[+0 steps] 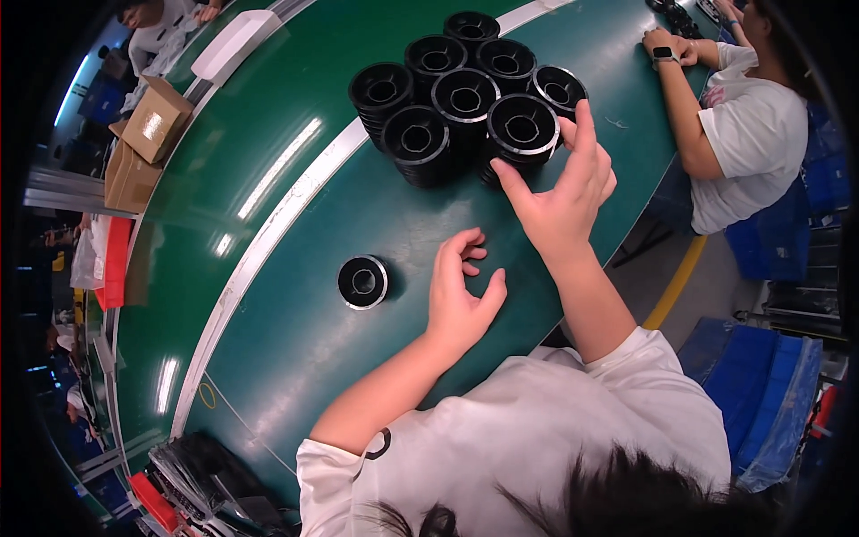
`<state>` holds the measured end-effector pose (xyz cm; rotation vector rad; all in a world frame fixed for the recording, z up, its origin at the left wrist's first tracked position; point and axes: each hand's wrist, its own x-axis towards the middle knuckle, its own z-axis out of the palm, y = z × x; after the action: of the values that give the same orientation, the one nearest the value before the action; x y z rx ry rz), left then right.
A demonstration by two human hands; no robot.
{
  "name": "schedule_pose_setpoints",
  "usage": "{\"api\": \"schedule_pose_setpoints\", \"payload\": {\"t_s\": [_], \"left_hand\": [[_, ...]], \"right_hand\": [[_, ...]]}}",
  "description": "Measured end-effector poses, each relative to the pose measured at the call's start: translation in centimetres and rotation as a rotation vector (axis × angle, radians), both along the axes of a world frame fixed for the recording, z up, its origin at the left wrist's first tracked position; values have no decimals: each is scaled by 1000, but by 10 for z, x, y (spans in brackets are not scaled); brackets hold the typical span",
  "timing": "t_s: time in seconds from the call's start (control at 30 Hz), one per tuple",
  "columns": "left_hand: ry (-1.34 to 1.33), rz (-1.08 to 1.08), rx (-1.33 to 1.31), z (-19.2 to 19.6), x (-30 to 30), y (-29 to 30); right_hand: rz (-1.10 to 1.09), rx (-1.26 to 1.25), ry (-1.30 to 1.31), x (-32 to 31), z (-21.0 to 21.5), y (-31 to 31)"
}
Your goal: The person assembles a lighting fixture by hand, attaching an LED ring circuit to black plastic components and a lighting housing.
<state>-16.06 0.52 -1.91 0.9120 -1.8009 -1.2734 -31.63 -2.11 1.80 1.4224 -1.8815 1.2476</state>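
Several stacks of black ring-shaped plastic parts with shiny rims stand in a cluster at the far side of the green table. My right hand (568, 192) is at the nearest right stack (523, 125), thumb on its near left and fingers at its right edge. Those fingers are spread apart, and I see no part lifted in them. A single black ring (363, 282) sits by itself on the tabletop, left of my left hand (461, 295). That hand hovers with loosely curled fingers, its thumb apart, holding nothing.
Beyond a pale metal strip (295, 188) runs a glossy green surface (215, 188), with cardboard boxes (152, 125) at its far-left edge. A co-worker (752, 125) sits at the right. Blue crates (756, 385) stand lower right; dark wrapped items (210, 479) lie lower left.
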Motion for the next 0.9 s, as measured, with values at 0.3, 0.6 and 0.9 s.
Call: {"api": "schedule_pose_setpoints", "payload": {"t_s": [0.3, 0.6, 0.9], "left_hand": [[0, 0, 0, 0, 0, 0], [-6, -3, -8, 0, 2, 0], [199, 92, 243, 5, -6, -19]], "right_hand": [[-9, 49, -49, 3, -3, 1], [-23, 56, -17, 1, -4, 5], [226, -10, -189, -3, 6, 32]]}}
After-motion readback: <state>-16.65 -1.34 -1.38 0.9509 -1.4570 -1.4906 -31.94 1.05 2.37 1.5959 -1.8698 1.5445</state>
